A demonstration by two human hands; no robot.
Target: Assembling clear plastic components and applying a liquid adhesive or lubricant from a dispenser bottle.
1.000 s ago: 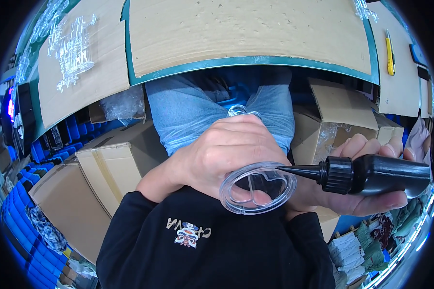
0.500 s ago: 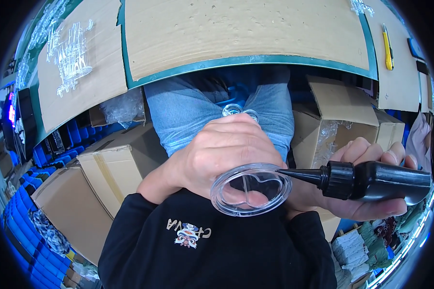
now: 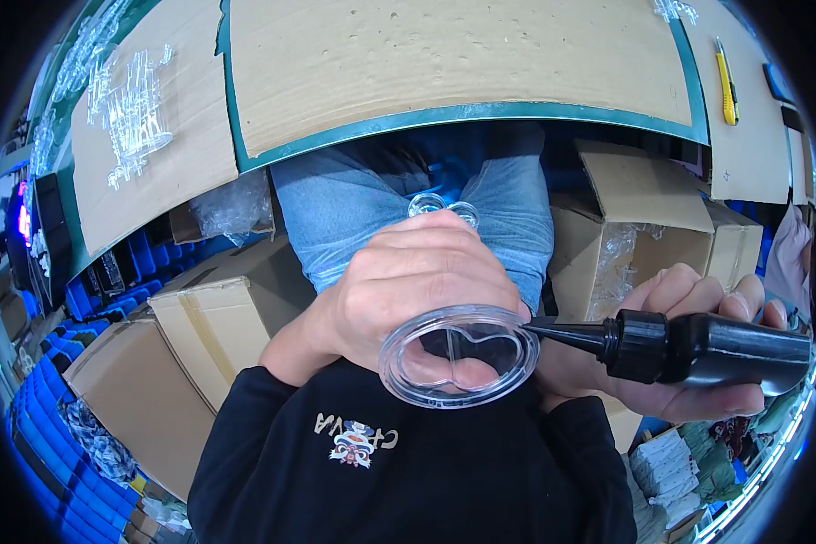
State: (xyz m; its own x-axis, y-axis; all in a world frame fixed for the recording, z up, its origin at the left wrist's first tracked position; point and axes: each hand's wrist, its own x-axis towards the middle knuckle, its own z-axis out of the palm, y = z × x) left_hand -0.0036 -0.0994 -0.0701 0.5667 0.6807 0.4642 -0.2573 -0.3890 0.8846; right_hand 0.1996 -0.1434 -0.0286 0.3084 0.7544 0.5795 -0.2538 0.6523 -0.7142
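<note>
My left hand (image 3: 426, 272) is closed around a clear plastic piece (image 3: 458, 396). Toward me the piece ends in a wide oval rim, with a two-lobed outline and a thin dividing line inside it. Small round clear ends (image 3: 442, 208) stick out past my knuckles on the far side. In my right hand (image 3: 639, 390), fingers wrapped round it, lies a black bottle (image 3: 739, 349) with a long tapered nozzle, held sideways. Its tip meets the right edge of the oval rim in the picture; whether it touches, I cannot tell. Any liquid is too small to make out.
Ahead is a cardboard-covered table (image 3: 462, 63) with a green edge. Clear plastic parts (image 3: 136, 113) lie on its left, a yellow utility knife (image 3: 726, 86) on its right. Cardboard boxes stand left (image 3: 213, 331) and right (image 3: 648, 186) of my legs.
My left hand has shifted the clear piece slightly to the left and turned it a little. The bottle stays nearly in place, its nozzle tip still at the rim's right edge.
</note>
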